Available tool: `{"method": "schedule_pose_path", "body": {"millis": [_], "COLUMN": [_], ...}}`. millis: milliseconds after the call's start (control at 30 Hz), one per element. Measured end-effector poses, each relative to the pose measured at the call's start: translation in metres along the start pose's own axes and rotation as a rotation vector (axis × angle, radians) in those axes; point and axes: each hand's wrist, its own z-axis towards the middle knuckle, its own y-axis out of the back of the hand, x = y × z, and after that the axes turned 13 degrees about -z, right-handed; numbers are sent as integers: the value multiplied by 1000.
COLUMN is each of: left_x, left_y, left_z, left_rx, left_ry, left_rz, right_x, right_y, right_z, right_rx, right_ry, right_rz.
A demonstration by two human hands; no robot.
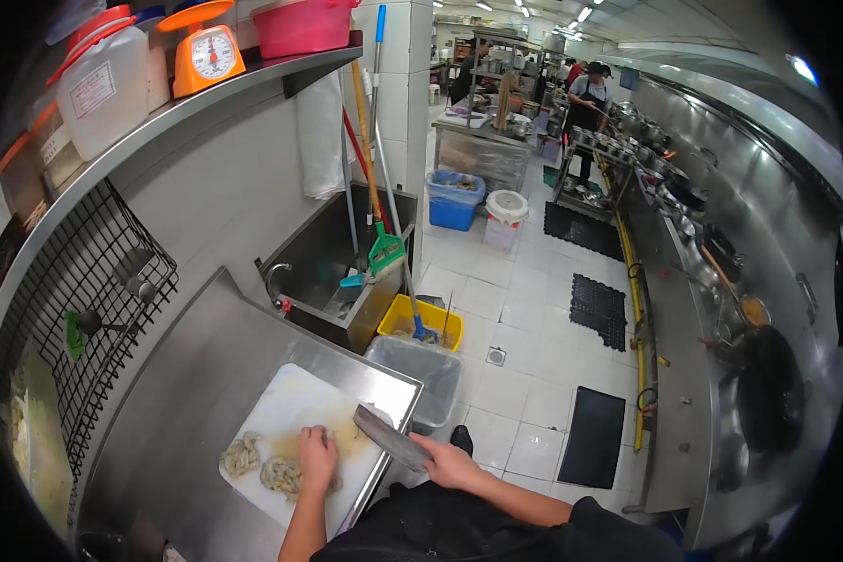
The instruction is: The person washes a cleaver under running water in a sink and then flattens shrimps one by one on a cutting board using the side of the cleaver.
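Observation:
A white cutting board (281, 393) lies on the steel counter, its surface stained yellowish in the middle. My right hand (448, 463) grips the handle end of a cleaver (391, 438), whose broad dark blade extends over the board's right side. My left hand (317, 455) rests on the board with its fingers curled down; what lies under the fingertips is hidden. Just left of that hand sits a pile of shrimp (281, 475), with a second shrimp pile (241, 455) near the board's left edge.
Beyond the steel counter (197, 393) are a sink (318, 244) with long-handled tools, a yellow bucket (455, 330) and a grey bin (431, 393). A shelf (150, 122) and wire rack (103, 290) hang left. Woks line the right. A person (585, 103) stands far back.

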Motion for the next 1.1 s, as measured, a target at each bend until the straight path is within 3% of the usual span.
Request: {"method": "schedule_pose_path", "body": {"millis": [267, 333, 400, 467, 500, 567, 733, 1100], "left_x": [2, -8, 3, 9, 6, -2, 3, 3], "left_y": [-6, -7, -9, -8, -4, 6, 0, -3], "left_z": [6, 4, 0, -6, -6, -3, -2, -1], "left_rx": [197, 185, 140, 28, 24, 81, 71, 63], "left_ry": [58, 169, 153, 56, 91, -73, 3, 126], "left_rz": [1, -66, -118, -178, -169, -115, -134, -187], "right_x": [-5, -3, -7, 1, 3, 6, 1, 0], "right_y": [-7, -7, -13, -7, -6, -9, -22, -32], "right_z": [-3, -2, 1, 4, 5, 10, 25, 39], "right_rx": [-39, -49, -79, 39, 67, 93, 59, 93], "right_ry": [14, -23, 13, -71, -73, -71, 131, 104], "right_rz": [-21, 1, 21, 115, 132, 149, 140, 189]}}
